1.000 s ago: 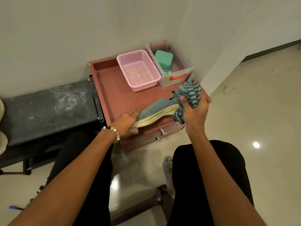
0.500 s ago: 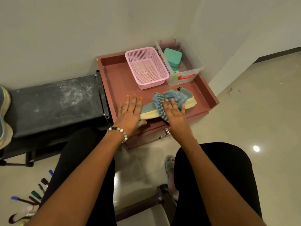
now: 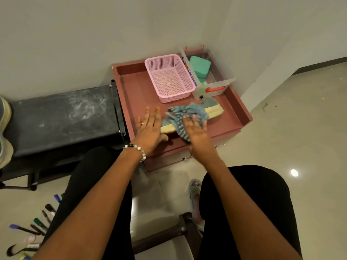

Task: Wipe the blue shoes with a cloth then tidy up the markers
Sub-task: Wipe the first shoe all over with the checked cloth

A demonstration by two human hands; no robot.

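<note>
Partly hidden under both hands, the blue shoe [image 3: 210, 105] lies on its side on the reddish surface [image 3: 135, 87], its pale yellow sole facing the person; only the toe beyond the right hand and a strip of sole between the hands can be seen. The left hand [image 3: 150, 126] lies flat with fingers straight and spread, pressing down on the heel end, and covers that end entirely. The right hand [image 3: 195, 130] is just beside it, fingers nearly straight, pressing the striped cloth [image 3: 185, 114] against the middle of the shoe; the hand is blurred, so whether any fingertip hooks into the cloth cannot be told. The cloth bunches past the right fingertips and hangs toward the wrist.

Beyond the fingers of both hands stands a pink basket [image 3: 170, 77], nothing visible inside it. Just beside the basket, beyond the right hand, a clear box [image 3: 225, 79] with an orange handle holds a green block [image 3: 199, 67]; smaller things lower in the box are too faint to name.

Well away from the left hand, near that elbow on the floor, the markers [image 3: 35, 224] lie scattered, some cut off by the arm and the frame edge. A second shoe [image 3: 4, 128] is cropped at the frame edge, on a black bench [image 3: 62, 117] out from the left hand.
</note>
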